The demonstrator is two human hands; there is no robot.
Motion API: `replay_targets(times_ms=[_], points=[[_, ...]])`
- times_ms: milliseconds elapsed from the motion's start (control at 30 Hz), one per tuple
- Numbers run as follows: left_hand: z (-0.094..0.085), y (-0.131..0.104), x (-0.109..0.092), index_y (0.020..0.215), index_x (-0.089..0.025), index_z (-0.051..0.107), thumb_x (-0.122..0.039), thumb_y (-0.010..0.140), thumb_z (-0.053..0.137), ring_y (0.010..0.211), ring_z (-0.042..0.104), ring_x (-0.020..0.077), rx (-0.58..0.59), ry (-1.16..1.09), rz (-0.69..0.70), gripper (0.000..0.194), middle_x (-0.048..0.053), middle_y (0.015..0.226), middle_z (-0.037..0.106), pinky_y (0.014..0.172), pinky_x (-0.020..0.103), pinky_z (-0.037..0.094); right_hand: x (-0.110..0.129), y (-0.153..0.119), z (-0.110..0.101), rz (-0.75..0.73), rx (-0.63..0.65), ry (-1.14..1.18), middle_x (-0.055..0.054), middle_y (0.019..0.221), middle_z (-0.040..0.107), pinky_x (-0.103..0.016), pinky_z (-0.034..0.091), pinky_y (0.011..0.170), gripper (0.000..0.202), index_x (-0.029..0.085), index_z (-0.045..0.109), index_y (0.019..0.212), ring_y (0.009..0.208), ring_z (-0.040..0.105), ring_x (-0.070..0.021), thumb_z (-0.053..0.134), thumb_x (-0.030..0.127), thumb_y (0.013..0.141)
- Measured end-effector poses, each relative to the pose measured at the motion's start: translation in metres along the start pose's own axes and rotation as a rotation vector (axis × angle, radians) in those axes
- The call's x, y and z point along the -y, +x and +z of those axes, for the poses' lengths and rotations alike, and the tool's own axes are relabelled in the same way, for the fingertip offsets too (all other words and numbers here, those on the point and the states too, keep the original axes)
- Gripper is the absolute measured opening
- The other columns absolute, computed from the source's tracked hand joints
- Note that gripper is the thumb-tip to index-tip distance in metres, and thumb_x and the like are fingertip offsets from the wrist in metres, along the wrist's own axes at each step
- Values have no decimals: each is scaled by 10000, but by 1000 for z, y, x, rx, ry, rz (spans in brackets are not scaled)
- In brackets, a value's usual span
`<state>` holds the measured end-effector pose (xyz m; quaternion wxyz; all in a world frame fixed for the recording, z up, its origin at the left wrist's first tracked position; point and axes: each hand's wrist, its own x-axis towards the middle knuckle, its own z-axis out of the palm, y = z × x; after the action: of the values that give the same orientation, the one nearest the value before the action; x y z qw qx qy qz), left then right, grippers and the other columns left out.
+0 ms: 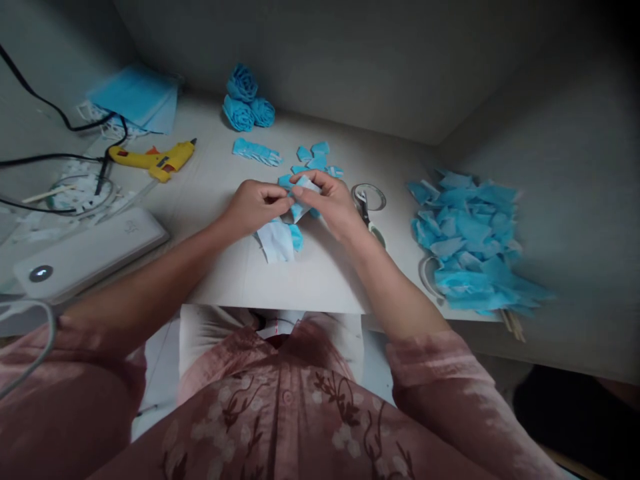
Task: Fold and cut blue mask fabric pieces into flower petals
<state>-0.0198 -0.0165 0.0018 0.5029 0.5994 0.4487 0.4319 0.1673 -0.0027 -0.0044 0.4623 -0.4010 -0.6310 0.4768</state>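
Note:
Above the middle of the table, my right hand (331, 200) pinches a small white-and-blue piece of mask fabric (301, 208) between thumb and fingers. My left hand (257, 207) is closed too, its thumb and fingertips meeting at the left edge of the same piece. Just below the hands lies a white fabric piece (277, 241) with a blue one beside it. Beyond the fingers are several small blue cut pieces (316, 157) and a blue ruffled strip (257, 153). To the right, scissors (367, 217) lie by a roll of tape (377, 198).
Three blue fabric roses (241, 113) stand at the back. Left are stacked face masks (133, 97), a yellow glue gun (173, 160), black cables and a white power bank (95, 253). A heap of blue fabric pieces (467, 227) covers the right side, with sticks (513, 325) jutting over the edge.

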Motion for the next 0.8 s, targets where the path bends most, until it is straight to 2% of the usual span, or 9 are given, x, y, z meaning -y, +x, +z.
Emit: replay_targets(times_ms=[100,167,267,400,567,700,733,800], points=[[0,0,0,567,-185,707,-211,790,771,594,555,134,-31,105,77,233,-25,498,561,544,242,375,-1,0,-2,-63,-34,-28,-6,969,731,-323,551,902,337,237,744,923,970,663,-176,846,535,804],[-1,1,0,583,-171,721,-248,806,767,596,568,131,-24,113,71,240,-5,542,621,555,239,392,2,0,-5,-101,-32,-62,-3,963,728,-320,541,907,298,240,752,924,965,662,-171,831,511,831],[-3,1,-3,614,-153,742,-291,822,757,584,570,118,-4,98,39,250,22,612,688,567,228,417,9,-1,-9,-171,-8,-130,-12,974,739,-350,533,977,220,247,781,924,1007,676,-187,808,458,869],[-5,1,-4,614,-152,744,-315,825,761,559,554,113,4,56,20,267,28,600,676,557,226,413,18,-3,-14,-285,32,-232,-29,1045,760,-440,481,1120,70,271,814,883,1123,677,-238,765,317,903],[-6,3,-2,639,-155,757,-300,830,775,572,576,119,4,-16,-7,241,27,615,679,599,244,445,20,-3,-16,-319,27,-327,-26,1113,756,-522,419,1200,126,302,830,883,1222,647,-280,738,217,893],[-6,5,0,638,-151,758,-284,832,761,573,577,114,1,-28,0,235,27,607,674,606,242,449,18,-4,-16,-328,29,-330,-39,1150,770,-524,437,1200,80,297,832,936,1233,662,-281,757,289,910],[-6,5,0,632,-151,754,-289,831,757,574,577,112,2,-22,5,242,27,604,673,604,239,449,16,-4,-17,-325,37,-335,-44,1189,771,-521,444,1203,118,296,830,1003,1251,662,-282,755,335,920],[-7,5,0,631,-151,749,-307,824,756,575,581,112,4,3,10,248,26,607,678,595,232,449,12,-3,-18,-300,57,-350,-53,1290,754,-518,467,1199,329,301,782,1220,1298,651,-291,750,449,929]])
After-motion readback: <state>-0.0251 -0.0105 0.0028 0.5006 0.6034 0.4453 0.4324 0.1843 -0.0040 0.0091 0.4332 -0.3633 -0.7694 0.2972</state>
